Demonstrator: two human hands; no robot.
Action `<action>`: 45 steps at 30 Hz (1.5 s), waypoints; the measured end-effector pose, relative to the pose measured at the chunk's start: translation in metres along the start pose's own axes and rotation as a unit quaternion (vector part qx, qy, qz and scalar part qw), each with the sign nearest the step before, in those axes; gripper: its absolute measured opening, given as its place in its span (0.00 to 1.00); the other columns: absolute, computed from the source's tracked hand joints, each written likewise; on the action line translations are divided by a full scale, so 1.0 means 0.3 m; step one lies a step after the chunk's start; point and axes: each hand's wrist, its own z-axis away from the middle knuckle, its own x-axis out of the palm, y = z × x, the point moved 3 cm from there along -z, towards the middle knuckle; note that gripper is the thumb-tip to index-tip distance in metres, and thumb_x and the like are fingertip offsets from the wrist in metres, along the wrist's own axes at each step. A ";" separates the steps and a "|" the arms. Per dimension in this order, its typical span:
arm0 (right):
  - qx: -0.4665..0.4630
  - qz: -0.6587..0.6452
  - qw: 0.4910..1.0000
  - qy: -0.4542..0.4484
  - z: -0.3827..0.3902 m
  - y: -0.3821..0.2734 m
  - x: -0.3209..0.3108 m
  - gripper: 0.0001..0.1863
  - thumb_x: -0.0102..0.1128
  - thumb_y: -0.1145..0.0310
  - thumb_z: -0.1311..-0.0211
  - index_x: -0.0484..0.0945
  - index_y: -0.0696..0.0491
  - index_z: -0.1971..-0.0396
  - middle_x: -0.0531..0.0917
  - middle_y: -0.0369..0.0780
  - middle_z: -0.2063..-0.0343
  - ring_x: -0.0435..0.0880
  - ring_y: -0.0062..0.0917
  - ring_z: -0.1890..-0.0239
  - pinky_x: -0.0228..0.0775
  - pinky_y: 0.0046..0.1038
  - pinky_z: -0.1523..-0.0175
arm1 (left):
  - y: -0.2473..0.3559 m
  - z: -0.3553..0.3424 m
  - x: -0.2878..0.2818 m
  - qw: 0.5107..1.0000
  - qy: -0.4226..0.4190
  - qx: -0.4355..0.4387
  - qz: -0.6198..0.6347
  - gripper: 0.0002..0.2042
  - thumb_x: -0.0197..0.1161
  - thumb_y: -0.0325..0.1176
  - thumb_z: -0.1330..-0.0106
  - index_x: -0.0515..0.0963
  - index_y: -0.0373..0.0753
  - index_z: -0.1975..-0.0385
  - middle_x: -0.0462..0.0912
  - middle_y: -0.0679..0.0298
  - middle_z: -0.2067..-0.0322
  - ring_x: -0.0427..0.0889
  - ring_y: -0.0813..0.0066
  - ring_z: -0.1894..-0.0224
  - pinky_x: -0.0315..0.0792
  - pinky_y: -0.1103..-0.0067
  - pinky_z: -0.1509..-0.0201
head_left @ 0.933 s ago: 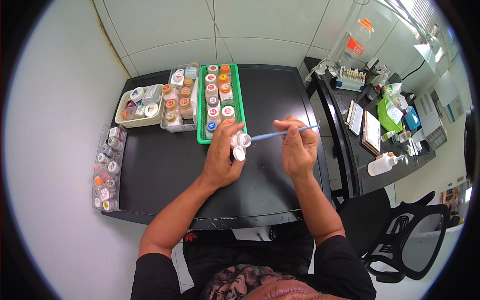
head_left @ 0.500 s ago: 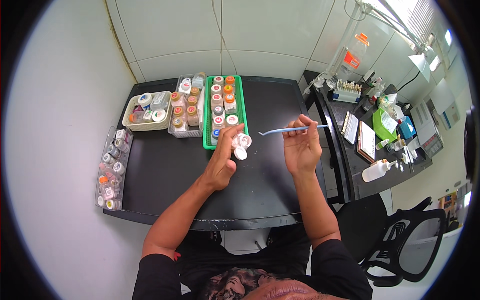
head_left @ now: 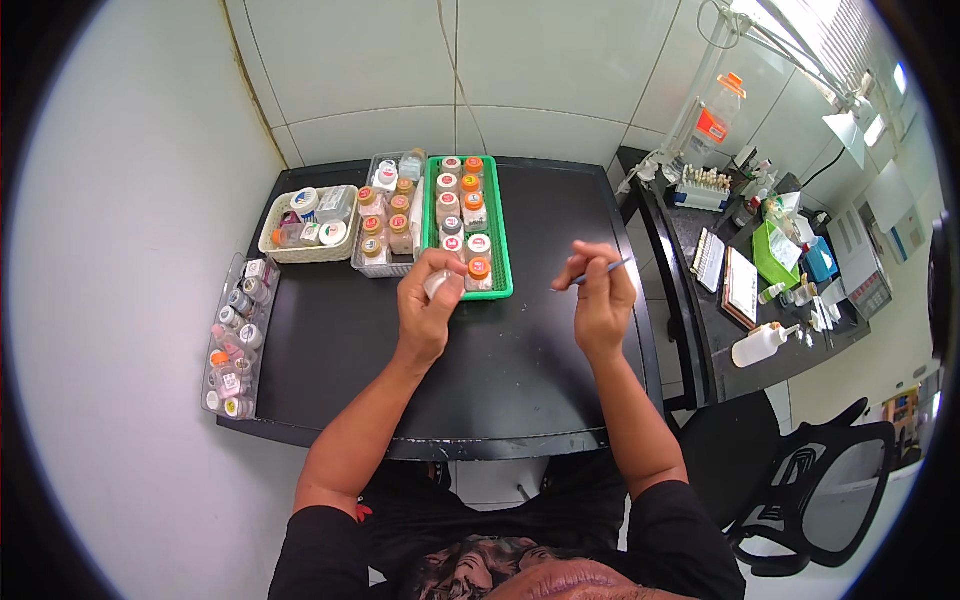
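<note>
My left hand (head_left: pixel 425 315) is closed around a small pale jar (head_left: pixel 437 285) just in front of the green basket (head_left: pixel 503 265); whether its lid is open is hidden by my fingers. My right hand (head_left: pixel 600 305), at the right half of the black table (head_left: pixel 520 370), grips a thin blue stick-like tool (head_left: pixel 617 264) at a slant, apart from the jar. The green basket holds upright jars with white, orange and grey caps. Beside it, a clear basket (head_left: pixel 385 265) holds several gold-capped jars.
A cream basket (head_left: pixel 290 255) and a long clear tray (head_left: pixel 215 400) of small containers are at left. The dark side desk (head_left: pixel 735 365) carries a squeeze bottle (head_left: pixel 758 346), notebooks, a lime tray and a lamp (head_left: pixel 845 130). A black chair (head_left: pixel 820 480) stands at lower right.
My left hand has drawn left and wrapped over the jar, whose open flap lid showed earlier. The blue tool in my right hand has turned from nearly level to a slant.
</note>
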 end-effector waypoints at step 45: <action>0.017 0.570 0.789 -0.228 -0.334 0.265 0.260 0.22 0.78 0.58 0.42 0.88 0.50 0.49 0.88 0.46 0.64 0.87 0.42 0.58 0.78 0.43 0.53 | 0.033 0.062 0.138 0.954 -0.160 0.134 -0.215 0.12 0.69 0.36 0.28 0.78 0.35 0.69 0.82 0.56 0.72 0.84 0.56 0.70 0.77 0.67 0.63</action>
